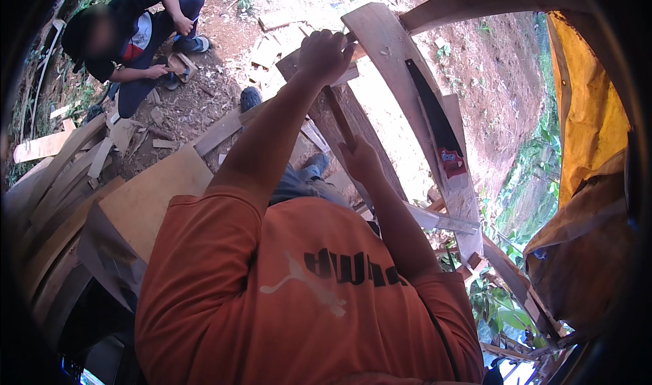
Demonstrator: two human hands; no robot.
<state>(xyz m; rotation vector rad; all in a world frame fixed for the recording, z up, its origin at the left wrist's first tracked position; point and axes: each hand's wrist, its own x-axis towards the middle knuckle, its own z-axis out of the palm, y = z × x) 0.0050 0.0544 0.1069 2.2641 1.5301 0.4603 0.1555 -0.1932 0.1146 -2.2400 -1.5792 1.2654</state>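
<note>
My left hand (326, 57) is closed at the far end of a wooden workpiece (367, 120); what its fingers hold is mostly hidden. Closer to my body, my right hand (362, 161) wraps round the near end of a wooden handle (339, 116). That handle runs up toward my left wrist, where its other end is hidden, so the kind of tool does not show. Right of both hands, a handsaw (428, 106) with a dark blade and red grip lies on a long pale plank (380, 35).
A metal straightedge (441, 220) lies across the plank's near part. At the far left a person (139, 45) crouches, a hand on a wood piece. Boards (68, 181) pile up at left, with a wide panel (159, 195) beside me. A yellow tarp (591, 113) hangs at right.
</note>
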